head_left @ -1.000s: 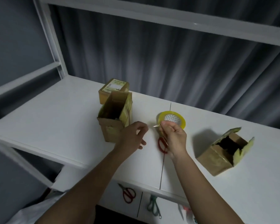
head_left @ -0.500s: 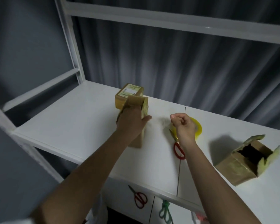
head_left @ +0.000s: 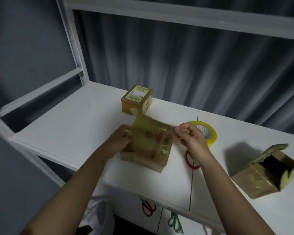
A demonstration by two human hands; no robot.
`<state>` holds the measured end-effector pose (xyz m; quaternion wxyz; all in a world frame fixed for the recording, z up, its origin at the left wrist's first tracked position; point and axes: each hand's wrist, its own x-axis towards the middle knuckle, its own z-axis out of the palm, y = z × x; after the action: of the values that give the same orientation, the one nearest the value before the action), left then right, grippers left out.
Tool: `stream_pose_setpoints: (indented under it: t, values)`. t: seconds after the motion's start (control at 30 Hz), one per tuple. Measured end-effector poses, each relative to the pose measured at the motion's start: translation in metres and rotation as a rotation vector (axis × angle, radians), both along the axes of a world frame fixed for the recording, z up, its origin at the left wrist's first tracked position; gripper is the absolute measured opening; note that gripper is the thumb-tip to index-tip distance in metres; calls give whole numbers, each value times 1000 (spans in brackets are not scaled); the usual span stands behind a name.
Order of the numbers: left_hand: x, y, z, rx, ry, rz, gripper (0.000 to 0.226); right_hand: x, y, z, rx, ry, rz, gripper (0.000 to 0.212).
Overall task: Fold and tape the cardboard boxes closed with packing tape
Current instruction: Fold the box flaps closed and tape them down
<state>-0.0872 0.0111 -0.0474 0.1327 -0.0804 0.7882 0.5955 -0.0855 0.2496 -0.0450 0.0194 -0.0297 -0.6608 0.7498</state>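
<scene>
On the white tabletop point(head_left: 61, 122), toward its left half, a closed cardboard box with a printed label point(head_left: 137, 99) stands at the back, near the grey curtain. Just in front of it lies the middle box point(head_left: 149, 146), tilted, its taped and blurred face turned up. The left hand point(head_left: 119, 139) grips this box at its left edge, fingers curled round the side. The right hand point(head_left: 192, 138) is at the box's upper right corner, fingers pinched together on what looks like a flap or tape end; blur hides which. Behind that hand sits the yellow tape roll point(head_left: 209, 133), and red scissors point(head_left: 190, 160) lie partly under the wrist. Well apart on the right, an open box point(head_left: 265, 177) lies tipped, flaps spread. Below the tabletop's front edge hang red-handled scissors point(head_left: 148, 207) and green-handled scissors point(head_left: 174, 221).
</scene>
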Motion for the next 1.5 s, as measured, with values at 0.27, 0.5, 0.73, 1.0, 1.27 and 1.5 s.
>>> stream_pose_setpoints:
  t: [0.27, 0.5, 0.73, 1.0, 1.27, 1.5]
  values:
    - [4, 7, -10, -178, 35, -12, 35, -16, -19, -13, 190, -23, 24, 5]
    - [3, 21, -21, -428, 110, -16, 78, -37, -31, -21, 449, -82, 37, 15]
    - [2, 22, -24, -439, 144, -14, 79, -44, -34, -32, 607, -92, 15, 19]
    - [7, 26, -21, -435, 160, -19, 82, -21, -51, -31, 1422, 231, -128, 24]
    - [9, 27, -21, -453, 232, -14, 78, -31, -44, -7, 561, 134, -188, 18]
    - [10, 27, -27, -482, 267, -21, 68, -53, -54, 2, -286, -461, 4, 23]
